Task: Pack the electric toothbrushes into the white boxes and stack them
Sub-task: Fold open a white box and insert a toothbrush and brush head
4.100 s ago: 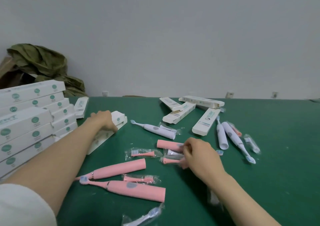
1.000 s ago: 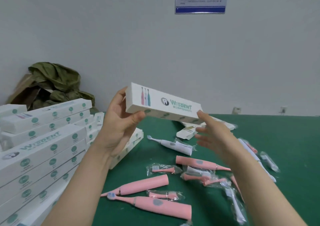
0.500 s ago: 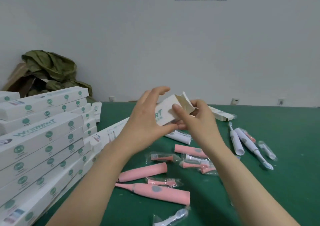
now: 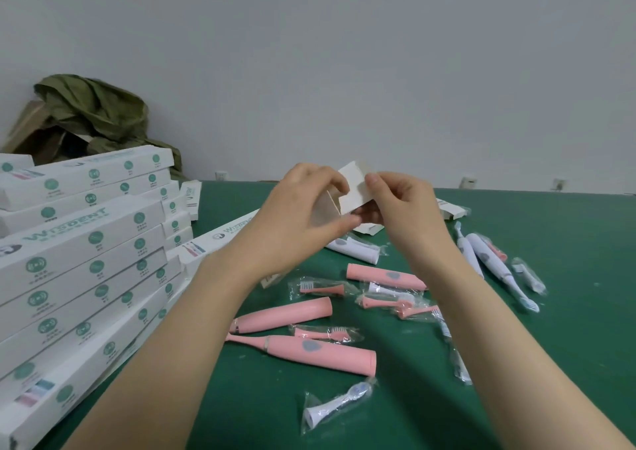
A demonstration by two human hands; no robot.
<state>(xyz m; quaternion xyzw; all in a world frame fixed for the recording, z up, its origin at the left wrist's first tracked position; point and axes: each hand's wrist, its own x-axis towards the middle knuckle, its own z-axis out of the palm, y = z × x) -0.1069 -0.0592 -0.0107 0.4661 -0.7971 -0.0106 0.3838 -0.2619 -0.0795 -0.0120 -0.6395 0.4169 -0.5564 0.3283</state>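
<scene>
Clearly the box-opening step is in hand. A long white cardboard box (image 4: 325, 210) is held up off the green worktop (image 4: 550, 363) at the centre of the frame, its short end turned toward the camera. The left hand (image 4: 292, 222) grips the box body, its fingers (image 4: 327, 177) curled over the top and the thumb underneath. The right hand (image 4: 406, 208) pinches the pale end flap (image 4: 354, 188) between thumb and forefinger, lifted away from the mouth. The hands hide most of the opening, so I cannot tell whether the inner tabs are clear, and nothing shows inside.

By my reading, no toothbrush has gone into this box yet. The nearest complete one is the pink electric toothbrush with a grey button (image 4: 320, 351), lying low in the centre of the frame, just below a pink headless handle (image 4: 285, 313). Clear bagged brush heads (image 4: 323, 287) lie scattered around them, and white toothbrushes (image 4: 488, 263) lie at the right. The stack of closed white boxes (image 4: 86, 253) fills the left side.

The next move probably calls for the right hand to let go of the flap and fetch a brush while the left holds the mouth open and level. The card looks thin, so a hard squeeze could collapse the opening. After that the brush should slide in lengthwise, the flap gets tucked, and the box joins the stack.
</scene>
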